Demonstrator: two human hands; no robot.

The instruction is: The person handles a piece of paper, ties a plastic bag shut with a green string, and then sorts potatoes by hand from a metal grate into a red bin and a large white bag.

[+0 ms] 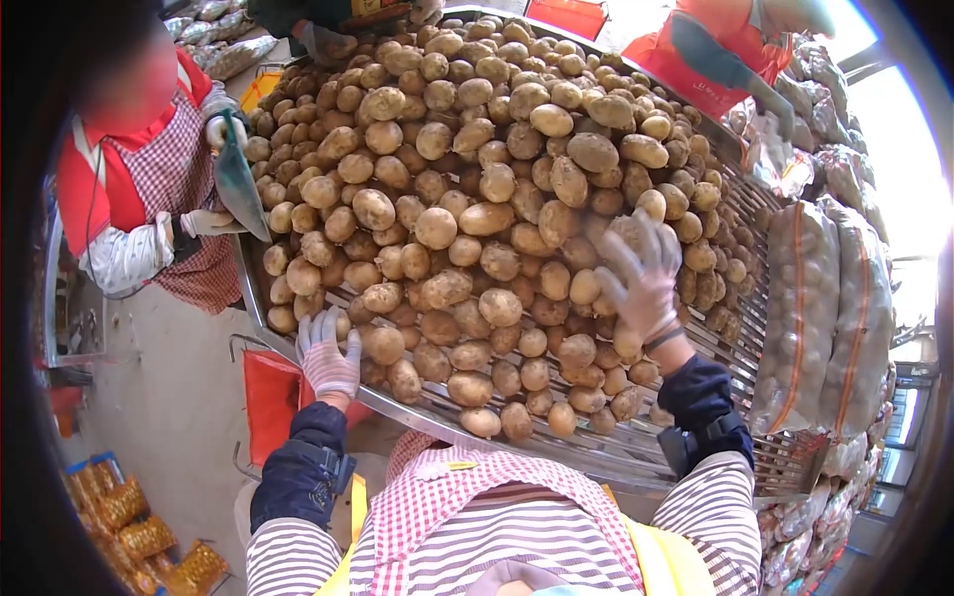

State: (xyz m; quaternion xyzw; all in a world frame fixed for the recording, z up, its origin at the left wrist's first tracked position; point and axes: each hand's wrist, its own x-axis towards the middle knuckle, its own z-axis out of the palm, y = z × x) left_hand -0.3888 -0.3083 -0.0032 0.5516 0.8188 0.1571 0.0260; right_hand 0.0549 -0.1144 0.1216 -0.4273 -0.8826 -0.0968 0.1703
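Note:
A deep heap of brown potatoes point(435, 228) covers a slatted metal table. My left hand point(330, 360), in a thin whitish glove, rests at the near left rim, its fingers stretched out and apart. A small potato shows between its thumb and forefinger, but I see no firm grip on it. My right hand point(644, 278), gloved alike, reaches over the right part of the heap. Its fingers are spread and slightly blurred, with the fingertips over potatoes. Whether they touch is hard to tell.
A co-worker point(149, 189) at the left holds a green scoop point(238, 179). Another person point(730, 50) is at the far right, and gloved hands show at the top. Filled mesh sacks point(798, 318) stand along the right. A red basket point(273, 402) hangs below the left rim point(397, 409).

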